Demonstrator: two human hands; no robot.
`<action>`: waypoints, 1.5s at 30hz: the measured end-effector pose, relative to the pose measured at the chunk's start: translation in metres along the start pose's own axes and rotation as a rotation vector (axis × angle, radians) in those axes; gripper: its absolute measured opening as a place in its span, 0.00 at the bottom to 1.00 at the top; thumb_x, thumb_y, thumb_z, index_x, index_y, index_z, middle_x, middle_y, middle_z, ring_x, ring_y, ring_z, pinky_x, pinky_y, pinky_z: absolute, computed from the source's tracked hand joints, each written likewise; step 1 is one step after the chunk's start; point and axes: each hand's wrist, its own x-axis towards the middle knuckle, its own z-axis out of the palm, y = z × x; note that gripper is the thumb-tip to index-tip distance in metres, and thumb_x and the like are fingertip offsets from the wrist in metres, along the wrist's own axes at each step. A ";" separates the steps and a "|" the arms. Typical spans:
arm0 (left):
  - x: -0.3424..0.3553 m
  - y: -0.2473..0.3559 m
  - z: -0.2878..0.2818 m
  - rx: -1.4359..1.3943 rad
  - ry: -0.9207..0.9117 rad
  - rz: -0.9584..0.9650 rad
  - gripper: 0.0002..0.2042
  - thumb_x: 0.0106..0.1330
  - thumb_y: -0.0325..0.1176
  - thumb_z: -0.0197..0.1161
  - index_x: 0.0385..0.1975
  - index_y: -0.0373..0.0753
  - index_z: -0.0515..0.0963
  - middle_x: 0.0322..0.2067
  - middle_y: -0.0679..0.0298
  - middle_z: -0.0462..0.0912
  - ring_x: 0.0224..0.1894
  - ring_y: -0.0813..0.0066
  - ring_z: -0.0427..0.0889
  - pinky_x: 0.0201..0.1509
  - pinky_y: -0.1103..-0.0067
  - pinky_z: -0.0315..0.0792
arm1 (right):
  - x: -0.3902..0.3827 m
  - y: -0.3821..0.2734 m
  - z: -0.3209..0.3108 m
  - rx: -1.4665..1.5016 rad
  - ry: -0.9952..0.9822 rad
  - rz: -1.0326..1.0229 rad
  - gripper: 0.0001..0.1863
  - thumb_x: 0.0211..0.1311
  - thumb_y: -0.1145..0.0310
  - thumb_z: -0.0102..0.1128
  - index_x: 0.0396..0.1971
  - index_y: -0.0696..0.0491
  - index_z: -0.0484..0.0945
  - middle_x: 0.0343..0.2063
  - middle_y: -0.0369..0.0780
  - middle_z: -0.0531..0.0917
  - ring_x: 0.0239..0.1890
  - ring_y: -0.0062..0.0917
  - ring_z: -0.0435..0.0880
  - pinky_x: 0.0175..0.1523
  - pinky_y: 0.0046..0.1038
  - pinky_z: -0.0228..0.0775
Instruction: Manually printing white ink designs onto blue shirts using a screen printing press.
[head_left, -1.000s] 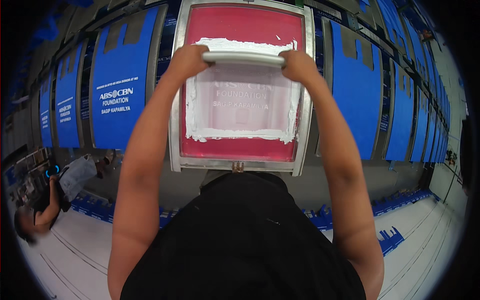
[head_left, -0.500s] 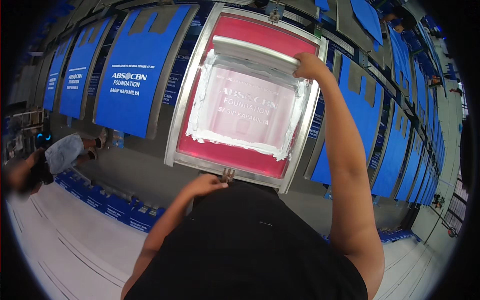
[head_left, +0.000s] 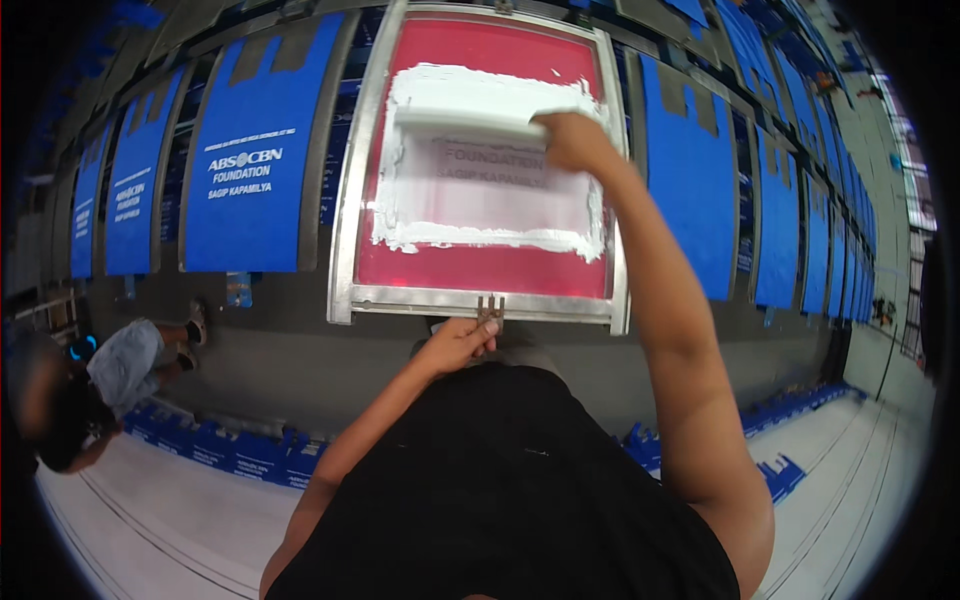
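A screen-printing frame (head_left: pixel 345 240) with silvery metal edges and red mesh (head_left: pixel 480 275) lies in front of me. White ink (head_left: pixel 470 90) is spread over the far part of its pale window, with rough ridges around the sides and near edge. My right hand (head_left: pixel 580 142) is closed around the right end of a squeegee (head_left: pixel 465 122), which lies crosswise on the mesh and is blurred by motion. At the middle of the frame's near edge, my left hand (head_left: pixel 460 342) pinches a small pronged metal bracket (head_left: pixel 490 308).
Blue cut-out bag panels (head_left: pixel 245 190) lie on boards to the left, with more blue panels (head_left: pixel 690 190) in a row to the right. Another person (head_left: pixel 125 365) is at the far left. Blue sheets (head_left: pixel 230 455) line the edge of the pale surface behind me.
The squeegee has moved toward me with my right hand, and white ink now covers the mesh beyond it. My left hand has shifted right and taken hold of the bracket.
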 end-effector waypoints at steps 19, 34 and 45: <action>0.010 0.009 0.008 0.893 0.381 -0.242 0.24 0.65 0.54 0.57 0.27 0.33 0.81 0.22 0.54 0.81 0.28 0.68 0.80 0.34 0.71 0.72 | -0.160 0.073 0.067 0.702 0.104 0.164 0.21 0.40 0.57 0.74 0.36 0.49 0.83 0.35 0.43 0.84 0.41 0.38 0.81 0.51 0.40 0.65; 0.012 0.064 -0.119 0.407 1.064 0.273 0.23 0.72 0.41 0.52 0.60 0.30 0.68 0.54 0.50 0.77 0.56 0.68 0.74 0.60 0.77 0.65 | -0.145 0.120 0.062 1.366 0.091 0.357 0.16 0.46 0.67 0.73 0.33 0.61 0.82 0.26 0.36 0.82 0.30 0.17 0.77 0.36 0.22 0.69; 0.197 0.052 0.136 0.331 0.868 0.408 0.26 0.68 0.41 0.59 0.58 0.26 0.68 0.54 0.45 0.76 0.57 0.63 0.74 0.60 0.76 0.65 | -0.310 0.376 0.011 1.270 0.300 0.450 0.17 0.44 0.73 0.70 0.37 0.61 0.83 0.33 0.40 0.85 0.38 0.23 0.82 0.48 0.25 0.72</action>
